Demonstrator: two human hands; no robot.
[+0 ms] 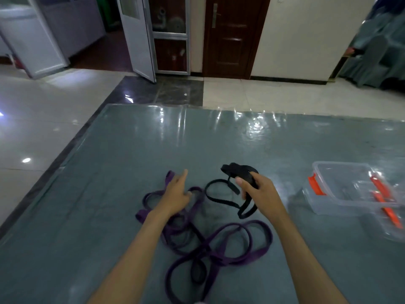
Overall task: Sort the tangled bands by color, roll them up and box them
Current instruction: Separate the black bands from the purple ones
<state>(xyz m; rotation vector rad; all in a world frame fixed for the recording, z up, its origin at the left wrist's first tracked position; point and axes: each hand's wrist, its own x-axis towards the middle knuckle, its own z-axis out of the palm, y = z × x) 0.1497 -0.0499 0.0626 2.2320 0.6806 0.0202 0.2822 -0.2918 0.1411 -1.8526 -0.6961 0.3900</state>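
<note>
Where purple bands (197, 244) tangle, right hand (258, 191) grips black band (241, 172).

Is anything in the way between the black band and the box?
Nothing visible. The right hand holds the black band, and only bare table lies between it and the open box. But the band's tail still runs into the purple bands.

A grey-green mat under a glossy clear plastic sheet (131, 154) covers the floor, with pale shiny tiles (32, 102) beyond its edges. On it lies a tangle of flat purple elastic bands (247, 252), with a narrow black band (198, 273) threaded through the tangle. To the right, well apart, sits 1 clear rectangular plastic box with orange clips (324, 205).
</note>
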